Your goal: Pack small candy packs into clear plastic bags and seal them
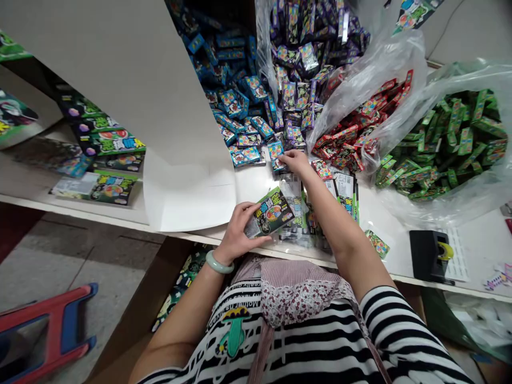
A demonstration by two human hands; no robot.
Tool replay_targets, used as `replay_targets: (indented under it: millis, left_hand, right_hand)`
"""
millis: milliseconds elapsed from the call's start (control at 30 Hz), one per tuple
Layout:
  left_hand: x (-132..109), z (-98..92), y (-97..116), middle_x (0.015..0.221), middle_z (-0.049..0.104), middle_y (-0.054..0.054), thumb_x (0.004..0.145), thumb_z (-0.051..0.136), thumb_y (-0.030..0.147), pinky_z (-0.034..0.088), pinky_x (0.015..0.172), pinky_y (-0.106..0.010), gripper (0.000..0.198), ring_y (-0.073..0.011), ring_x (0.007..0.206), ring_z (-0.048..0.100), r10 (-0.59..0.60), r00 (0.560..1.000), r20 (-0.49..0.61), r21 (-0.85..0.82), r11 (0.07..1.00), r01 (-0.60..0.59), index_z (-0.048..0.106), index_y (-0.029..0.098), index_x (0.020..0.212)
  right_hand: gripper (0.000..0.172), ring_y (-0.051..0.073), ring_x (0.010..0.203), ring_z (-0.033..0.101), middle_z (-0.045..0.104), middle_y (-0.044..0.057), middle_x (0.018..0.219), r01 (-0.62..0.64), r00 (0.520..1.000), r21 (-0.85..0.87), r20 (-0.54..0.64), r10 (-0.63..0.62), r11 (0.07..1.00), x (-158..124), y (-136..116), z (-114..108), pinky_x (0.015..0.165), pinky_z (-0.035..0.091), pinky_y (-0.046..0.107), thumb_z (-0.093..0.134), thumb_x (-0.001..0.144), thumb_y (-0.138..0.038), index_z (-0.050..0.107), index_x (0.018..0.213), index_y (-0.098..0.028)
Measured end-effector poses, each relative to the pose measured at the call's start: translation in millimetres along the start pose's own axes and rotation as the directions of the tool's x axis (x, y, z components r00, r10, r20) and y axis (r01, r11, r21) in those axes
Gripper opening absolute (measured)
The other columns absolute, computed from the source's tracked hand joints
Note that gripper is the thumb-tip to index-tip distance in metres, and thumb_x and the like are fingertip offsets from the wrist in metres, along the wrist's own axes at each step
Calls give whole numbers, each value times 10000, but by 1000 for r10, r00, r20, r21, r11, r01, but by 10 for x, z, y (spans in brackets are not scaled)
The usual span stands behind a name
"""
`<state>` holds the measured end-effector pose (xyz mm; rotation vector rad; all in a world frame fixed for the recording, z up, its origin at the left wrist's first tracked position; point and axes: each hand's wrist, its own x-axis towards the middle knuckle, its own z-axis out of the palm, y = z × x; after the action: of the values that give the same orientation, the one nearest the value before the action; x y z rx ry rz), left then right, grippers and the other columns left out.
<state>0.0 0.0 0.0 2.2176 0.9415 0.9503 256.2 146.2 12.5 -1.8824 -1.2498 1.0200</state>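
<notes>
My left hand (237, 234), with a pale bangle at its wrist, is closed on a black and green printed box (274, 212), held tilted above the front of the table. My right hand (296, 162) reaches forward, its fingertips pinching the edge of a small blue box (275, 151) at the front of the blue and purple piles. Below its forearm lie several flat black and green packs (345, 186), partly covered by clear plastic. A small red box (322, 169) rests just right of that hand.
Behind are heaps of small blue boxes (232, 101), purple boxes (294, 96), red boxes (344, 144) and green boxes (454, 133), some in clear bags. A white cardboard sheet (188, 186) stands left. A tape dispenser (428, 256) sits right; a red and blue stool (56, 330) stands below left.
</notes>
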Motion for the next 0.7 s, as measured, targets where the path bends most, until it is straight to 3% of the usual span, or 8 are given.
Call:
replay_targets:
  millis: [133,267,367,433,600,700]
  left_hand:
    - [34,39,10,1277,491,-108,754,796,488,499,1045,-497,817,-286,1209,530,-11,1000,-16,11,1000,11,421,277,1449]
    - [115,145,51,1262,492,-107,743,799,507,490,1048,-507,844,-289,1202,524,9,1000,-6,48,999,-8,406,264,1449]
    - [199,229,89,1265,486,-113,738,800,510,490,1047,-506,858,-293,1202,516,53,999,6,89,995,-53,392,248,1446]
    - [247,269,110,1261,485,-115,733,802,515,494,1042,-505,858,-297,1197,515,90,996,17,116,989,-92,396,244,1440]
    - [272,305,153,1246,492,-115,721,813,505,504,1027,-513,881,-304,1179,521,123,991,44,168,977,-129,383,248,1446]
    - [240,311,175,1271,487,-124,718,819,491,502,1030,-523,898,-310,1195,515,114,991,68,147,981,-123,373,243,1456]
  right_hand:
    - [327,132,734,596,660,12,865,219,975,286,-111,-194,933,-484,67,-553,608,460,244,668,793,-491,616,930,-199]
    - [425,123,711,576,606,-13,850,405,914,267,-144,-379,874,-1169,148,-1024,601,467,250,705,796,-522,574,1105,-261]
    - [462,124,719,594,584,-23,853,406,913,162,-120,-391,899,-1552,208,-1106,619,478,262,689,836,-434,500,1234,-292]
    - [391,121,699,603,584,-24,863,369,928,71,-77,-363,927,-1696,246,-1088,607,465,263,652,860,-390,510,1209,-287]
    - [296,121,646,577,600,-22,813,277,960,-123,59,-272,953,-1835,284,-1085,611,423,281,635,848,-312,551,1126,-259]
    - [293,111,618,546,580,-29,794,260,965,-140,77,-252,955,-1876,283,-1118,604,397,282,629,833,-297,537,1107,-251]
